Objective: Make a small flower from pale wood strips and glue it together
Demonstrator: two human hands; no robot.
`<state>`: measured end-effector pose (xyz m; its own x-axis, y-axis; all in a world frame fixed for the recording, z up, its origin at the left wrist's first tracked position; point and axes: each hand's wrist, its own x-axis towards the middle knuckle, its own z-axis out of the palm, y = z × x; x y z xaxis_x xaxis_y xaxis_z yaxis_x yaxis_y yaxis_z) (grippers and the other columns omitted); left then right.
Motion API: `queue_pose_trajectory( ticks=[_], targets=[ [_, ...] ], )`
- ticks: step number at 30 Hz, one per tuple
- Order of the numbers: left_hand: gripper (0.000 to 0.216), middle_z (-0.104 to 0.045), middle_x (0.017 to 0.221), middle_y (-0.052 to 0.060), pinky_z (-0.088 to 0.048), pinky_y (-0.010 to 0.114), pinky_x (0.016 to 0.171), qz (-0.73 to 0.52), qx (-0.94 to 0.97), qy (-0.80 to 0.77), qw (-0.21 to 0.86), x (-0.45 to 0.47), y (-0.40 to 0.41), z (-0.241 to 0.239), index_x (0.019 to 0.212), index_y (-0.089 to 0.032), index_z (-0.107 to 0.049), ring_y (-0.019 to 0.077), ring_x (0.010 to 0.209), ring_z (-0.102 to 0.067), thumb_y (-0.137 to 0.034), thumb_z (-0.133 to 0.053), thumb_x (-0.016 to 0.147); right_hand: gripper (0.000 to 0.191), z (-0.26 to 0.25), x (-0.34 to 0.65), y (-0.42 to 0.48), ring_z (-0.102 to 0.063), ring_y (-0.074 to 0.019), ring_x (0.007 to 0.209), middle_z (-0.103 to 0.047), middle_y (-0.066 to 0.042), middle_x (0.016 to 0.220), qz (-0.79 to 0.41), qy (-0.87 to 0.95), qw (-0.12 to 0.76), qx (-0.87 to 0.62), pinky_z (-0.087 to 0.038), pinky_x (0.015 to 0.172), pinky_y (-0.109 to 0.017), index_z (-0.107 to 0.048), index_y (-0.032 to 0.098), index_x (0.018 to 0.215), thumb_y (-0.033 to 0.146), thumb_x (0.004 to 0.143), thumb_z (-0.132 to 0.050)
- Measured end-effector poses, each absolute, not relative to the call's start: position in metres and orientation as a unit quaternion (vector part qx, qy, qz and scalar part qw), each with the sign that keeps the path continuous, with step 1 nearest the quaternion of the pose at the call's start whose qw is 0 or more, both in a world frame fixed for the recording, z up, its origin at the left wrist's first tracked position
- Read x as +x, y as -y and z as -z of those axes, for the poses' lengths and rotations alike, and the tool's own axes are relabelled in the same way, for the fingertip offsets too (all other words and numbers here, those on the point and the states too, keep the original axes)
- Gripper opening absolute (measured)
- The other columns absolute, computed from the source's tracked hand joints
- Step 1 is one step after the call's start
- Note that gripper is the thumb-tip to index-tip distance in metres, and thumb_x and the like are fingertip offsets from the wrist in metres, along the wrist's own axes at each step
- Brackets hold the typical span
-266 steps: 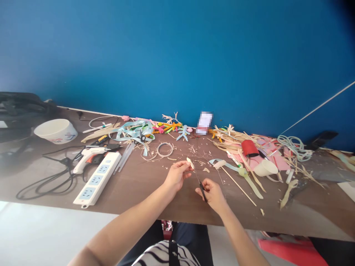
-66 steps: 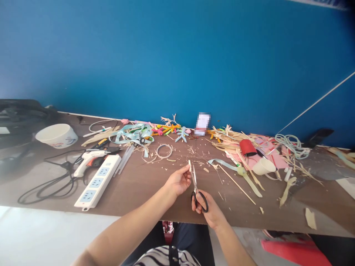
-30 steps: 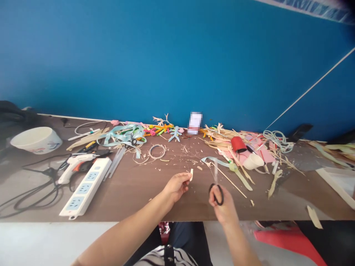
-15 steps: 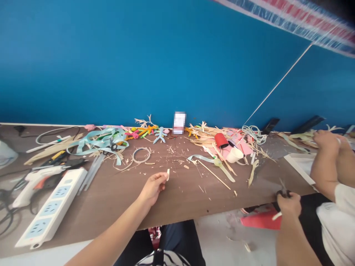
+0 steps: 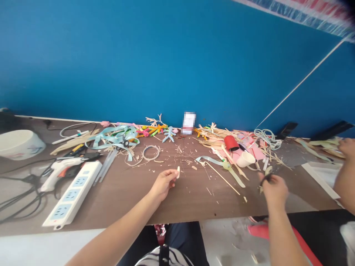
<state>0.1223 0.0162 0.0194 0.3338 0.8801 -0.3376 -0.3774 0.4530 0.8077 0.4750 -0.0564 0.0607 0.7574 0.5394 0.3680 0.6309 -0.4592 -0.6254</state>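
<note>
While a small pale strip (image 5: pixel 178 172) is pinched by the left hand (image 5: pixel 163 183), black scissors (image 5: pixel 266 178) are gripped in the right hand (image 5: pixel 274 188) above the table (image 5: pixel 130 192).

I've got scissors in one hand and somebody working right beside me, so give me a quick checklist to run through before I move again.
1. Grip of left hand on pale piece, pinched at the fingertips: ok.
2. Grip of right hand on scissors: ok.
3. Blades of the scissors shut: cannot tell, blurred.
4. Gap between right hand and the other person's arm: ok, apart.
5. Distance to glue gun and power strip: ok, both lie well off to the left of the left hand.
</note>
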Motion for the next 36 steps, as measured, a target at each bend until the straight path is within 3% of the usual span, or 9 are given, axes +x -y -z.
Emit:
queue_pose_trajectory(
  ticks=[2, 5, 8, 11, 17, 25, 30, 36],
  targets=[
    [0.022, -0.045, 0.054, -0.003, -0.030, 0.014, 0.041, -0.420, 0.295, -0.389, 0.765, 0.126, -0.017, -0.021, 0.063, -0.013, -0.056, 0.0041, 0.047, -0.040, -0.030, -0.070, 0.057, 0.028, -0.052, 0.449, 0.039, -0.057, -0.0230, 0.066, -0.061, -0.008, 0.066, -0.047, 0.370, 0.372, -0.850, -0.043, 0.060, -0.034, -0.060, 0.013, 0.068, 0.036, 0.057, -0.071],
    [0.023, -0.048, 0.059, -0.002, -0.031, 0.014, 0.039, -0.416, 0.267, -0.363, 0.790, 0.129, -0.017, -0.024, 0.065, -0.013, -0.056, 0.0041, 0.049, -0.042, -0.029, -0.070, 0.058, 0.026, -0.041, 0.386, 0.019, -0.054, -0.0182, 0.054, -0.059, -0.003, 0.054, -0.229, 0.459, 0.386, -0.766, -0.040, 0.054, -0.030, -0.058, 0.016, 0.063, 0.038, 0.055, -0.070],
    [0.022, -0.053, 0.069, 0.000, -0.032, 0.014, 0.038, -0.400, 0.267, -0.346, 0.806, 0.130, -0.016, -0.027, 0.069, -0.012, -0.056, 0.0038, 0.050, -0.045, -0.029, -0.068, 0.060, 0.023, -0.040, 0.323, 0.011, -0.054, -0.0153, 0.056, -0.059, -0.001, 0.057, -0.403, 0.466, 0.430, -0.660, -0.039, 0.054, -0.027, -0.056, 0.016, 0.067, 0.036, 0.060, -0.067],
    [0.022, -0.055, 0.072, 0.001, -0.032, 0.013, 0.037, -0.394, 0.278, -0.344, 0.806, 0.129, -0.015, -0.028, 0.072, -0.012, -0.055, 0.0036, 0.049, -0.045, -0.029, -0.066, 0.062, 0.025, -0.045, 0.283, 0.009, -0.054, -0.0135, 0.060, -0.058, 0.000, 0.064, -0.479, 0.459, 0.472, -0.580, -0.039, 0.056, -0.024, -0.055, 0.016, 0.072, 0.029, 0.057, -0.070],
    [0.025, -0.056, 0.070, 0.002, -0.033, 0.013, 0.038, -0.388, 0.356, -0.361, 0.770, 0.127, -0.011, -0.028, 0.072, -0.011, -0.056, 0.0039, 0.049, -0.047, -0.035, -0.062, 0.065, 0.025, -0.048, 0.260, 0.000, -0.054, -0.0108, 0.061, -0.058, 0.000, 0.078, -0.519, 0.455, 0.528, -0.495, -0.040, 0.056, -0.023, -0.048, 0.018, 0.080, 0.023, 0.062, -0.064],
    [0.027, -0.059, 0.066, 0.003, -0.038, 0.016, 0.044, -0.361, 0.407, -0.416, 0.729, 0.125, -0.009, -0.029, 0.073, -0.010, -0.058, 0.0068, 0.051, -0.052, -0.032, -0.066, 0.059, 0.022, -0.036, 0.259, -0.006, -0.050, -0.0088, 0.054, -0.054, 0.004, 0.065, -0.475, 0.496, 0.498, -0.529, -0.040, 0.053, -0.022, -0.044, 0.018, 0.075, 0.013, 0.060, -0.060],
    [0.028, -0.059, 0.068, 0.003, -0.039, 0.016, 0.045, -0.334, 0.385, -0.402, 0.761, 0.123, -0.008, -0.026, 0.075, -0.010, -0.060, 0.0069, 0.054, -0.053, -0.029, -0.068, 0.057, 0.019, -0.032, 0.260, -0.007, -0.047, -0.0080, 0.049, -0.053, 0.004, 0.065, -0.479, 0.474, 0.513, -0.531, -0.037, 0.046, -0.020, -0.044, 0.018, 0.073, 0.019, 0.062, -0.060],
    [0.022, -0.058, 0.062, 0.002, -0.039, 0.017, 0.044, -0.354, 0.375, -0.431, 0.740, 0.121, -0.010, -0.017, 0.069, -0.011, -0.057, 0.0068, 0.051, -0.052, -0.028, -0.066, 0.057, 0.026, -0.034, 0.271, -0.001, -0.051, -0.0111, 0.055, -0.057, 0.000, 0.069, -0.429, 0.508, 0.478, -0.575, -0.039, 0.052, -0.023, -0.046, 0.018, 0.077, 0.030, 0.061, -0.063]
  ],
)
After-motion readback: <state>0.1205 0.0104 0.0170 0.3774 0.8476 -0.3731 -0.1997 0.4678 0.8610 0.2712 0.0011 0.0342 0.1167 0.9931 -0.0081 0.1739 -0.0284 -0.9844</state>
